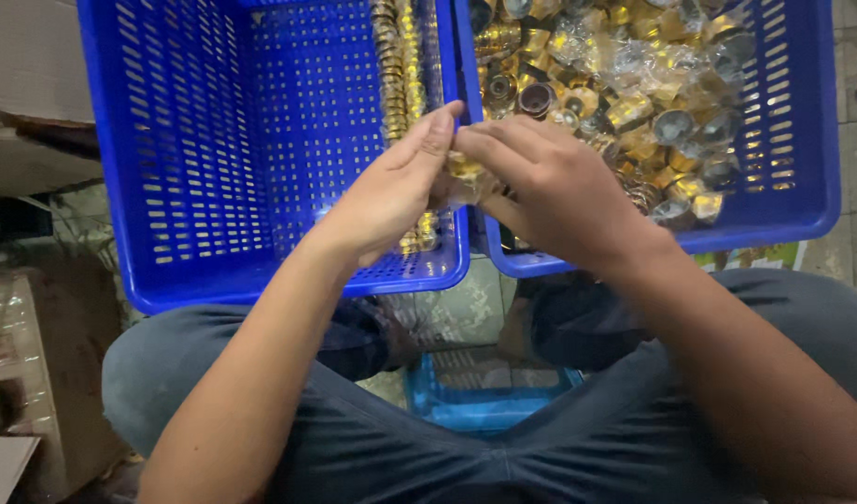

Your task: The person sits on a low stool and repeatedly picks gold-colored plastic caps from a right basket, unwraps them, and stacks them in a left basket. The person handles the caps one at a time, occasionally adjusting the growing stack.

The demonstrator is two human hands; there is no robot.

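Both the left hand (396,191) and right hand (550,191) pinched one small gold cap (466,170) in clear wrap above the blue crates' (214,280) adjoining rims; a loosened pinch could have dropped it between them.

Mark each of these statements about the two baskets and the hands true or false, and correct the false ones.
1. Both hands meet over the gap between two blue baskets. True: the left hand and right hand pinch one small gold piece.
2. The right basket holds nothing. False: it is heaped with loose gold caps.
3. The left basket holds gold pieces stacked in rows along its right side. True.
4. The baskets are red. False: both are blue.
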